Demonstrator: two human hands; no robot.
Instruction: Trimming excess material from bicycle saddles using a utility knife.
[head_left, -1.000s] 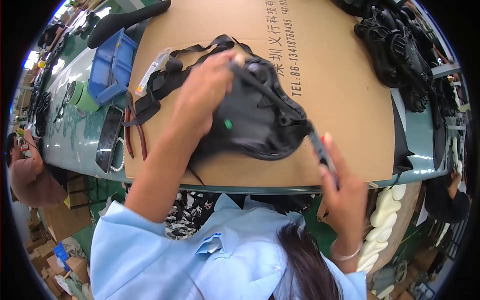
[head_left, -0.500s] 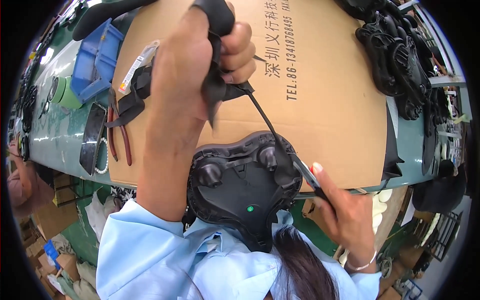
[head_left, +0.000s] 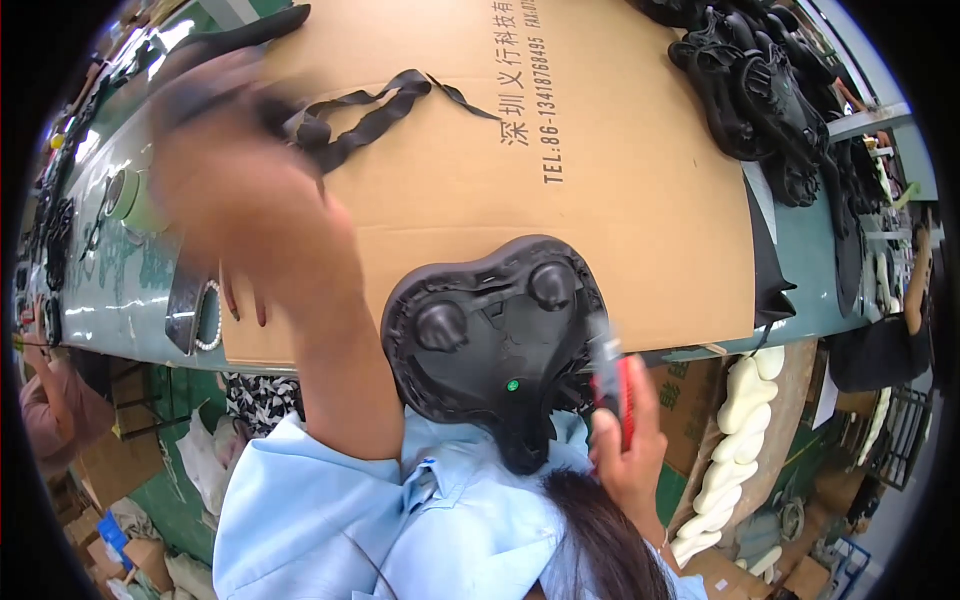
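A black bicycle saddle [head_left: 470, 375] lies underside up, its broad end on the table edge and its narrow nose against my blue shirt. My left hand [head_left: 250, 190] is smeared by motion at the upper left, above the table. From it trails a curling strip of black cover material [head_left: 375, 120], its tapered tail free; the fingers do not show clearly. Close by the saddle's right rim, my right hand [head_left: 635, 440] grips a red and black utility knife [head_left: 612, 388]. The knife's blade points up and is blurred, apart from any strip.
Brown cardboard [head_left: 620, 230] covers the table. At left are a phone [head_left: 186, 305], a white bead string [head_left: 210, 318], pliers partly hidden by my arm, and a green container [head_left: 130, 200]. Black saddle parts [head_left: 750, 90] pile up at far right; pale foam pieces [head_left: 735, 440] stand below.
My left hand has swung left with the black strip, which has come away from the saddle. The knife has moved slightly down, off the rim, and turned more upright. The saddle has shifted slightly.
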